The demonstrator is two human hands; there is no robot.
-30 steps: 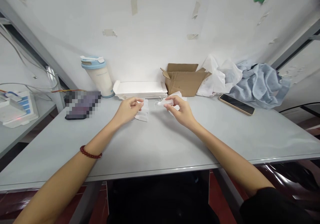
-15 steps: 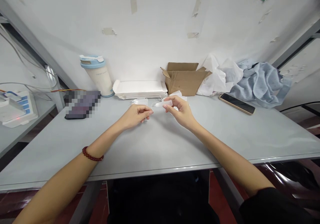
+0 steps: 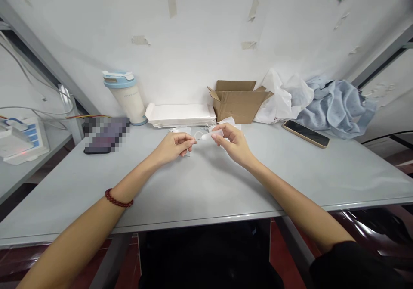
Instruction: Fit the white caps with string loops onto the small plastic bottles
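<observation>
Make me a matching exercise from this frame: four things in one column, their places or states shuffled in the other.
Things:
1. white piece
2. cardboard box
3. tumbler
4. bracelet

Places or states:
A. blue-lidded, left of the white stack
B. dark red, worn on the left arm
C. pinched by the right hand
D. open-topped, just right of the white stack

Pairs: 1-C, 2-D, 3-A, 4-B

A knobbly dark red bracelet (image 3: pixel 118 201) and a black sleeve (image 3: pixel 355 265) show.
</observation>
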